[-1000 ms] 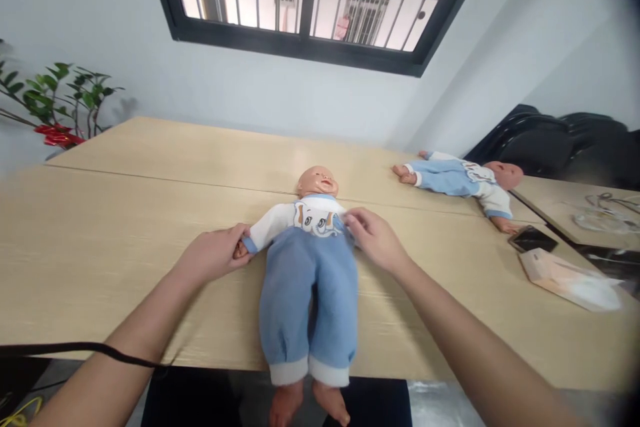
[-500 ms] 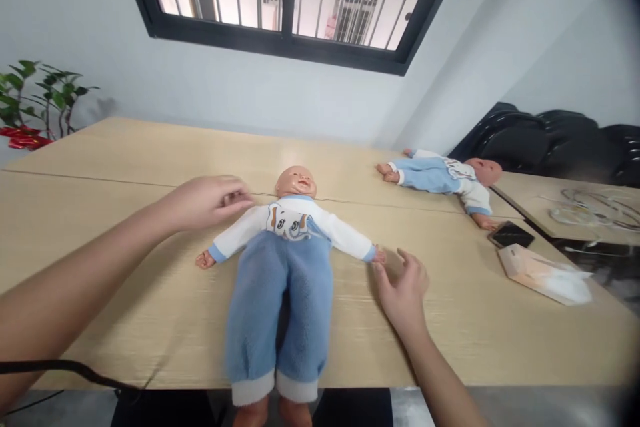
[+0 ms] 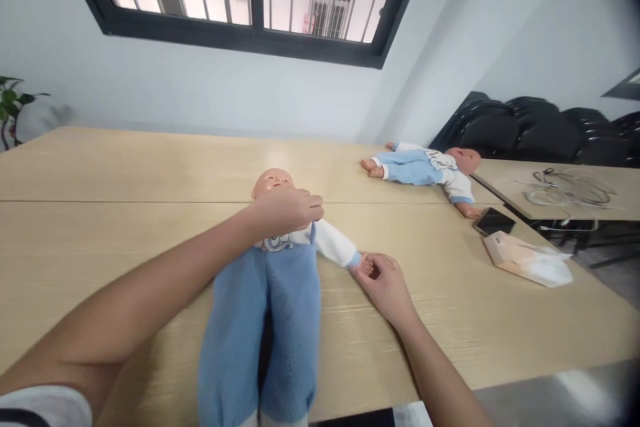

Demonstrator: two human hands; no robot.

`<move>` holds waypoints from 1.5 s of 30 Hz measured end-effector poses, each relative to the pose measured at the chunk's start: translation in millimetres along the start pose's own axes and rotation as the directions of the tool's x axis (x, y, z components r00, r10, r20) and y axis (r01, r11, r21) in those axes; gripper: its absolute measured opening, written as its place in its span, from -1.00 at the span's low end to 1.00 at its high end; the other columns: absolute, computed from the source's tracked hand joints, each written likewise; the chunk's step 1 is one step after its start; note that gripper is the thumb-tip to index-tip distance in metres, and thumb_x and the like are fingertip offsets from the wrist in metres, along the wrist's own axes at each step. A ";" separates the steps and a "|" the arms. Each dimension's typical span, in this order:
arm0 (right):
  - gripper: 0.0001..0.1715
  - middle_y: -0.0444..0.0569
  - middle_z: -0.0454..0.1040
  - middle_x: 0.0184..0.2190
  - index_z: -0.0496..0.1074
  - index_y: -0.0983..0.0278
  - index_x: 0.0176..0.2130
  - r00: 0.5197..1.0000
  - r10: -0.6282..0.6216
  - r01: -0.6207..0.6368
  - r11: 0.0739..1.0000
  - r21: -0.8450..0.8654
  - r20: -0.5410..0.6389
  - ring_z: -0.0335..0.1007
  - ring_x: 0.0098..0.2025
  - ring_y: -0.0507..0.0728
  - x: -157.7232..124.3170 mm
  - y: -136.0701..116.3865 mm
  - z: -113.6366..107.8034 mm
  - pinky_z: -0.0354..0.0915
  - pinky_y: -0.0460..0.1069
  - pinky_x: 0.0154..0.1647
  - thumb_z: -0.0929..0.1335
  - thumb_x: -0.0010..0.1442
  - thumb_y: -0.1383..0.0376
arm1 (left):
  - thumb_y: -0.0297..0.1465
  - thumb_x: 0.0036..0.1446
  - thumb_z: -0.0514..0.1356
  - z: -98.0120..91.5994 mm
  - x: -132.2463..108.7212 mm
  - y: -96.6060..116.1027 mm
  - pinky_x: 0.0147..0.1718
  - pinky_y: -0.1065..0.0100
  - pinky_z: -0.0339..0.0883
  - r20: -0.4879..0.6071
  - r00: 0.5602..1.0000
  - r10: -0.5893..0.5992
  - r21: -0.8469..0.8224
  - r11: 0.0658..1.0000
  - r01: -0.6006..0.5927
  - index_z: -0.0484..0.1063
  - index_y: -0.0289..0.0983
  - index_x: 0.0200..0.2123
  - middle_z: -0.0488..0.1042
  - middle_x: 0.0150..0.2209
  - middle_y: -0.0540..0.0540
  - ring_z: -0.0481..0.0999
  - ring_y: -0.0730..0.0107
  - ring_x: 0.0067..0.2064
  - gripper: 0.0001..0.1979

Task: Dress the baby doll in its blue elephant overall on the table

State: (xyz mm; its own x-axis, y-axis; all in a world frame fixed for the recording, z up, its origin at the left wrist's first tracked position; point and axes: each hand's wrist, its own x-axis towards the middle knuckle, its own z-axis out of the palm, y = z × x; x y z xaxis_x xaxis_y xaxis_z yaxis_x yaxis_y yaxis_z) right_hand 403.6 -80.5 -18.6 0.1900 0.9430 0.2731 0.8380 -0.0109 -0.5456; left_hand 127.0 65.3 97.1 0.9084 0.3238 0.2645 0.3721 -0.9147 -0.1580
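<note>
A baby doll (image 3: 293,307) in blue trousers and a white top with an animal-face print lies on its back, its head away from me. My left hand (image 3: 293,207) reaches across its chest, fingers curled by the far shoulder. It covers the doll's chin and part of the print, and whether it pinches cloth there is hidden. At the blue cuff, my right hand (image 3: 387,283) has thumb and fingers closed round the doll's small hand (image 3: 367,265). The white sleeve (image 3: 337,243) stretches out between my two hands. The doll's other arm is hidden behind my left forearm.
A second doll (image 3: 415,167) in similar clothes lies at the back right. Close to it are a black phone (image 3: 494,221) and a tissue pack (image 3: 527,260). Cables (image 3: 570,188) lie on the side table, with stacked black chairs (image 3: 540,130) behind. A seam crosses the wooden table (image 3: 125,240).
My left hand has swung right from beside the doll's shoulder to over its chest. My right hand has closed round the doll's hand. The view has turned slightly right.
</note>
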 end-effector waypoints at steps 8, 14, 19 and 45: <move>-0.39 0.14 0.60 0.01 0.45 0.24 0.02 0.970 0.242 -0.199 0.693 0.693 0.036 0.55 0.03 0.28 -0.1 -17.2 4.3 0.42 0.19 0.14 0.52 0.10 -0.03 | -0.42 0.32 0.18 31.7 -9.3 4.3 -0.19 0.28 0.32 -0.038 0.999 -0.020 -0.090 0.996 0.017 0.56 -0.24 -0.13 0.61 -0.22 -0.14 0.56 0.22 -0.15 -0.85; -0.33 0.25 0.46 0.23 0.34 0.27 0.19 0.956 0.269 -0.060 0.567 0.822 -0.116 0.42 0.26 0.29 41.7 -52.0 37.4 0.33 0.22 0.29 0.37 0.30 -0.09 | -0.43 0.32 0.16 36.7 -15.0 6.2 -0.50 0.34 0.09 0.012 0.999 -0.037 0.009 0.999 0.037 0.57 -0.14 -0.11 0.54 -0.44 -0.04 0.48 0.32 -0.46 -0.81; -0.30 0.23 0.41 0.27 0.19 0.25 0.34 0.965 -0.136 0.255 0.691 0.677 -0.224 0.38 0.30 0.25 82.2 -73.7 52.2 0.24 0.22 0.37 0.27 0.40 -0.05 | -0.46 0.40 0.07 30.3 -21.8 5.0 -0.23 0.30 0.32 -0.229 0.972 0.049 -0.113 0.991 -0.076 0.55 -0.21 -0.10 0.62 -0.25 -0.09 0.56 0.30 -0.19 -0.76; -0.72 0.01 0.53 -0.01 0.61 0.15 -0.12 0.895 -0.407 0.063 0.519 0.852 0.182 0.37 0.16 0.22 72.2 -98.8 35.0 0.21 0.16 0.28 0.37 0.37 0.06 | -0.44 0.07 0.20 15.5 -7.1 -2.9 -0.15 0.28 0.41 -0.111 0.905 -0.410 -0.585 0.763 0.274 0.58 -0.23 -0.23 0.62 -0.21 -0.05 0.57 0.30 -0.18 -0.80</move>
State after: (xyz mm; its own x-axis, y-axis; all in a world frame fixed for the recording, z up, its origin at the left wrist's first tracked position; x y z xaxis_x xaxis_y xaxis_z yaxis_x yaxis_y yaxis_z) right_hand 316.6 0.3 27.3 -0.2640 0.9090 0.3224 0.0110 0.3371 -0.9414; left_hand 122.4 69.4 81.0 0.6489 0.6410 0.4100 0.4210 -0.7513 0.5083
